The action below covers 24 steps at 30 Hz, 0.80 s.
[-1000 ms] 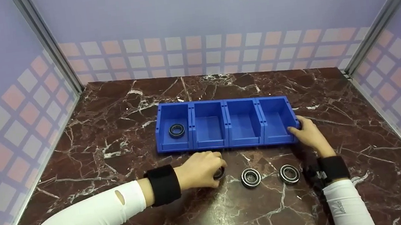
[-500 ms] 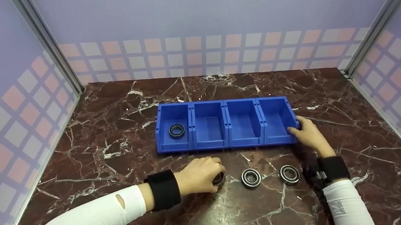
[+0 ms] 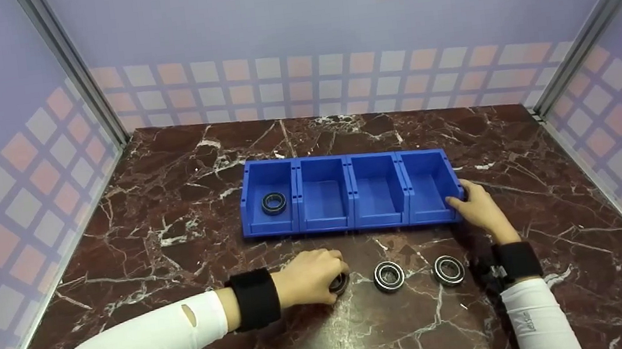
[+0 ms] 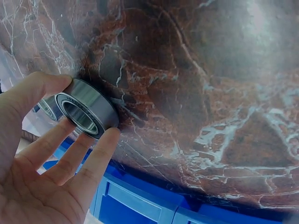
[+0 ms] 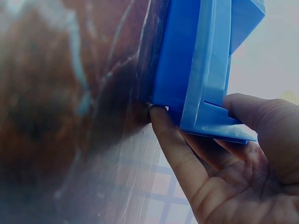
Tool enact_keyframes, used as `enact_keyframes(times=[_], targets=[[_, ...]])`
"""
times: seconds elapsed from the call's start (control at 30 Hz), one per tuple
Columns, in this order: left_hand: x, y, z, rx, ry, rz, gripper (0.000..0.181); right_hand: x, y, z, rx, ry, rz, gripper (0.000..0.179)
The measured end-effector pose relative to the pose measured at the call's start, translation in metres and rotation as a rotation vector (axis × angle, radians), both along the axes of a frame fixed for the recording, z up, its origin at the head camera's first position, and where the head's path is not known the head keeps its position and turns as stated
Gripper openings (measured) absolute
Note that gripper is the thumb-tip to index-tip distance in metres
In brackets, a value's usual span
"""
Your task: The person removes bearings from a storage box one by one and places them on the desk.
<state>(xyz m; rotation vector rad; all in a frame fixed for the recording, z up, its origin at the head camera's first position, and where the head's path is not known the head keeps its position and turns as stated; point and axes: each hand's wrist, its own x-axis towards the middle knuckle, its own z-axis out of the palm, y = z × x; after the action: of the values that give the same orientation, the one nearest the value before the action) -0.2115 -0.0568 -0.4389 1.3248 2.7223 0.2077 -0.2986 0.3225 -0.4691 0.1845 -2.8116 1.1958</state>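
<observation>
My left hand (image 3: 308, 278) pinches a ball bearing (image 4: 96, 100) between thumb and fingertips, just above or on the tabletop in front of the bin row. In the left wrist view the bearing is tilted, its steel outer ring and dark seal showing. My right hand (image 3: 480, 209) grips the right end of a blue row of storage bins (image 3: 325, 225), thumb on the near corner of the wall and fingers around the outer side. Another bearing (image 3: 275, 211) lies flat in the leftmost compartment. The other compartments hold nothing.
Two more bearings lie flat on the marbled table (image 3: 199, 327) to the right of my left hand: a nearer bearing (image 3: 390, 288) and a farther bearing (image 3: 450, 282) below my right hand. Tiled-pattern panels (image 3: 300, 76) enclose the table at the back and both sides.
My left hand has drawn a little back toward me, away from the bins, with the bearing in its fingers. The right hand and the bin row stay put.
</observation>
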Motion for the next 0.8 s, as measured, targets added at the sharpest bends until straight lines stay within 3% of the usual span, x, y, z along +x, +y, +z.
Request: enact_keyframes(times=[0.8], targets=[[0.0009, -0.0009, -0.003, -0.004, 0.027, -0.024, 0.033, -0.0019, 0.001, -0.0008, -0.011, -0.004, -0.001, 0.045]])
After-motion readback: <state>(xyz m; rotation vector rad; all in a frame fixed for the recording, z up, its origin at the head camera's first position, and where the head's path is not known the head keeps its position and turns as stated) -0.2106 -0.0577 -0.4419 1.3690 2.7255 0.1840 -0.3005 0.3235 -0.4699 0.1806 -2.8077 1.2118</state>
